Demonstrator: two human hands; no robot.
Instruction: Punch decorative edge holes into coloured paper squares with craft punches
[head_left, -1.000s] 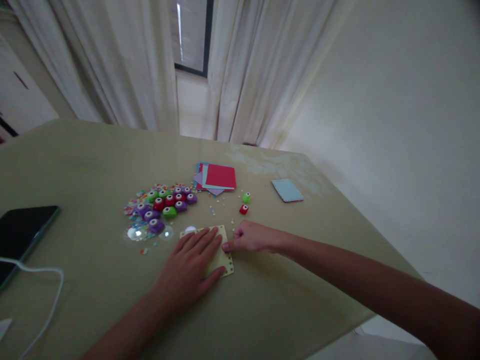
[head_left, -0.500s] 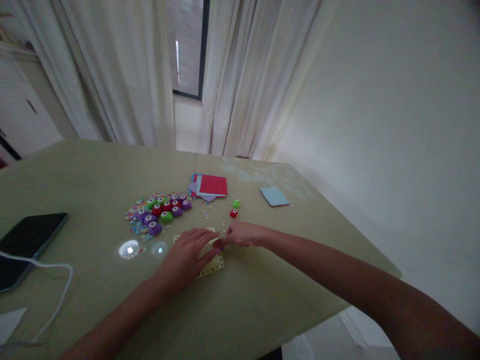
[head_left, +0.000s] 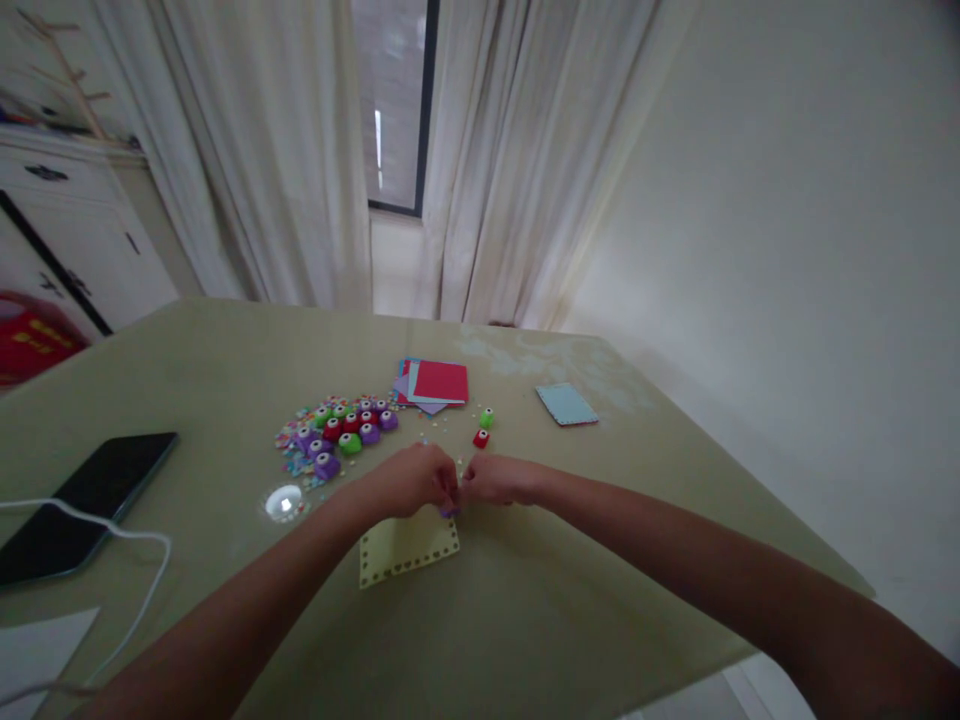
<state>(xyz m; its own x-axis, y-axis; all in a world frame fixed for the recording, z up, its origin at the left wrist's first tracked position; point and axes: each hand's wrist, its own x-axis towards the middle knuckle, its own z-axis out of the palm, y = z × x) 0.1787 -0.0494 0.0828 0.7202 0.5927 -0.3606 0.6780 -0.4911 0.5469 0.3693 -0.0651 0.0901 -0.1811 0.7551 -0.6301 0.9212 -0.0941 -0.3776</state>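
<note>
Yellow paper card with punched heart edges point(head_left: 407, 545) lies at lower centre of the frame, just below my hands, its long axis running left to right with a slight tilt. My left hand point(head_left: 415, 478) and right hand point(head_left: 495, 479) meet fingertip to fingertip at its top right corner, both curled and pinching one small purple punch point(head_left: 450, 509); the left sits nearer the card. I count one card here, one blue card point(head_left: 567, 404) at right, two loose punches, about ten clustered punches point(head_left: 349, 432)
</note>
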